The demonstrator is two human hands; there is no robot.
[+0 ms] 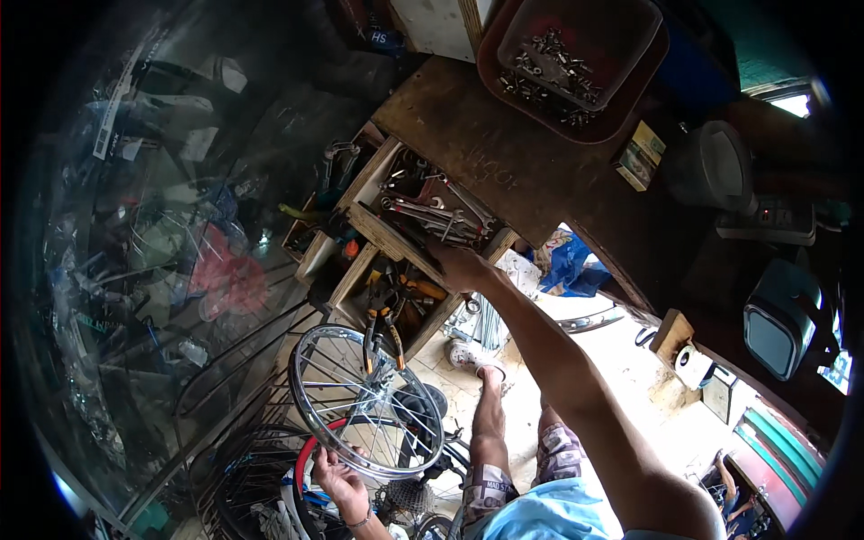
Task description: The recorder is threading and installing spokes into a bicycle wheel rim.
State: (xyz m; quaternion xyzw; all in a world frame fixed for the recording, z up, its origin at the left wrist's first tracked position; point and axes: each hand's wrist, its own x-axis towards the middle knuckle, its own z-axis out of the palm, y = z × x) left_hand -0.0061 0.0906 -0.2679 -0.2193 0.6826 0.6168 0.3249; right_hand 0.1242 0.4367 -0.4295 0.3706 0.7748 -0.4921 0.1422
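At the lower left, my left hand (343, 487) is closed at the near rim of a spoked bicycle wheel (303, 409). The wheel has no tyre and is tilted. My right arm stretches up to an open wooden drawer (389, 236), where my right hand (461, 268) lies at its front edge. Its fingers are in shadow, so their grip is unclear. Several wrenches (432, 214) lie in that drawer. Below it, a second open drawer (439, 317) holds pliers and cutters with black and orange handles (382, 310), some jutting over the wheel.
A dark wooden bench top (459, 117) carries a tray (630, 112) with a clear bin of small metal parts, and a small yellow box (641, 155). Plastic-wrapped goods (225, 270) fill the left. Bicycle parts (261, 477) crowd the lower left. A blue bag (576, 265) lies under the bench.
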